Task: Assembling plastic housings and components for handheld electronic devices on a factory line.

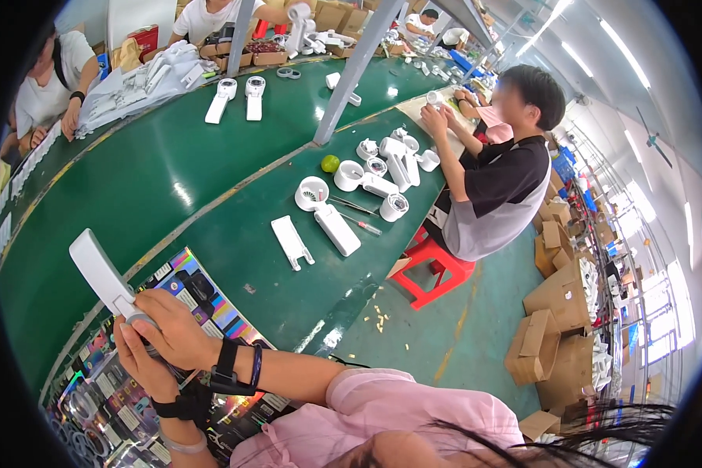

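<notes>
Beyond the pink sleeve [437, 405], both hands [173, 327] hold a white device [97, 265] by one end near printed packages [197, 282], its parts apparently joined; open housings [312, 193] and a loose shell [290, 239] on the table [226, 214] seemingly remain unfinished.

I am seeing a person [507, 207] sitting on a red stool [437, 253]. Behind, brown boxes [561, 300] are standing on the floor [476, 335]. A round green thing [330, 163] is lying on the table [234, 234]; ceiling lamps [625, 54] are shining.
</notes>
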`<state>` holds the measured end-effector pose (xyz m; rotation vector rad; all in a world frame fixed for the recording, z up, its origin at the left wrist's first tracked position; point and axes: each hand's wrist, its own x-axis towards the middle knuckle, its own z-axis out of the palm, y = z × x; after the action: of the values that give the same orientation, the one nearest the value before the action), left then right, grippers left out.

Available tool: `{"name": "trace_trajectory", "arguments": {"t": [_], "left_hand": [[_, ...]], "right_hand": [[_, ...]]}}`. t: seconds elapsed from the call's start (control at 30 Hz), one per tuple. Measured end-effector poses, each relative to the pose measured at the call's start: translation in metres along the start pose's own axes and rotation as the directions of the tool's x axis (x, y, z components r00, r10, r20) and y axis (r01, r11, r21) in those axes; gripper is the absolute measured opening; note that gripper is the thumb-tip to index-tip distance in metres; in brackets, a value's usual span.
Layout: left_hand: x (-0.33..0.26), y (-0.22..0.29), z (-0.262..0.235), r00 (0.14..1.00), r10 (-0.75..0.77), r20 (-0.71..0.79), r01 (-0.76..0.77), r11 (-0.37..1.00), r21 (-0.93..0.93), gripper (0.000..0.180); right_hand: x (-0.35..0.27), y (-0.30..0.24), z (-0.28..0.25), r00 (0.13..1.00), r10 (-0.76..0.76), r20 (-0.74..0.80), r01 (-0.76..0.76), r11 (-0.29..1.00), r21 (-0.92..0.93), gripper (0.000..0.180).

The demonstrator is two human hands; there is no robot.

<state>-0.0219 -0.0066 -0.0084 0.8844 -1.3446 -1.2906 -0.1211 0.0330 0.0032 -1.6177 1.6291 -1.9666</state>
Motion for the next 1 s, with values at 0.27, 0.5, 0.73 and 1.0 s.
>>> {"name": "trace_trajectory", "arguments": {"t": [0.27,0.5,0.73,1.0], "left_hand": [[-0.001,0.000,0.000,0.999,-0.020,0.050,0.019,1.000,0.025,0.046],[-0.002,-0.016,-0.010,0.999,0.042,0.001,-0.042,0.991,0.130,0.046],[-0.002,-0.019,-0.010,1.000,0.018,-0.024,-0.016,0.998,0.061,0.045],[-0.006,-0.010,-0.008,0.998,0.042,-0.041,-0.036,0.990,0.135,0.043]], "right_hand": [[0.000,0.003,-0.008,0.997,0.052,0.065,-0.055,0.997,0.056,0.035],[-0.001,0.004,-0.004,0.976,0.129,0.173,-0.161,0.969,0.188,0.041],[0.002,0.004,-0.006,0.961,0.124,0.248,-0.166,0.974,0.156,0.044],[-0.003,0.003,-0.002,0.950,0.173,0.262,-0.225,0.956,0.187,0.043]]}}
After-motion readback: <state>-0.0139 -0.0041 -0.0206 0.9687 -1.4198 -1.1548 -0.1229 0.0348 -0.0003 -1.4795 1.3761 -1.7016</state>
